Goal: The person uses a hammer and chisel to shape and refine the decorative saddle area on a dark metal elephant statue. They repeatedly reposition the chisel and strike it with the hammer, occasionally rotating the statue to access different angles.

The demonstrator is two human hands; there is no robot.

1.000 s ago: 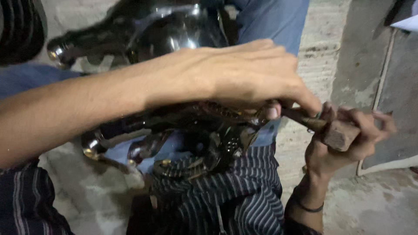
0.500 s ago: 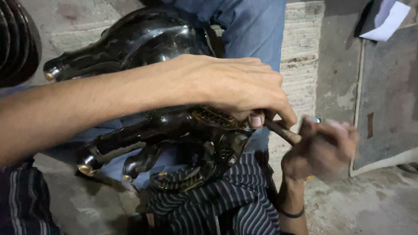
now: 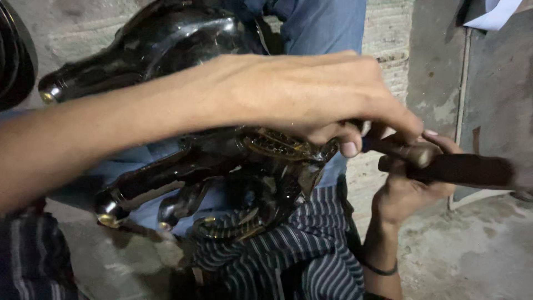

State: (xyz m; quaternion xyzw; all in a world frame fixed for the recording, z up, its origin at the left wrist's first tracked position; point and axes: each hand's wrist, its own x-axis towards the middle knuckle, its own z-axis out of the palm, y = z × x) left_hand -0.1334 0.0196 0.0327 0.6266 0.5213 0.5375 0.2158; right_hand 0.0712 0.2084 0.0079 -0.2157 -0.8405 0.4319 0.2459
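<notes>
A shiny black metal casting (image 3: 166, 39) with ornate gold-toned openwork lies across a lap. My left hand (image 3: 300, 91) reaches over it from the left and pinches a short dark rod (image 3: 408, 153), whose far end points into the openwork. Coming up from below at the right, my right hand (image 3: 408, 191), with a dark band at the wrist, grips a hammer (image 3: 472, 171). The hammer's dark head is blurred and sits just right of the rod's blunt end. The rod's tip is hidden under my fingers.
A striped cloth (image 3: 288, 255) covers the lap under the casting, and blue jeans (image 3: 327, 25) show behind it. A grey flat panel (image 3: 499, 83) leans at the right with white paper (image 3: 491, 14) on top. Rough concrete floor (image 3: 472, 250) lies below. A dark ribbed object (image 3: 14, 55) sits at far left.
My right hand swung the hammer away from the rod's end and brought it back beside it. My left hand kept its hold on the rod against the casting.
</notes>
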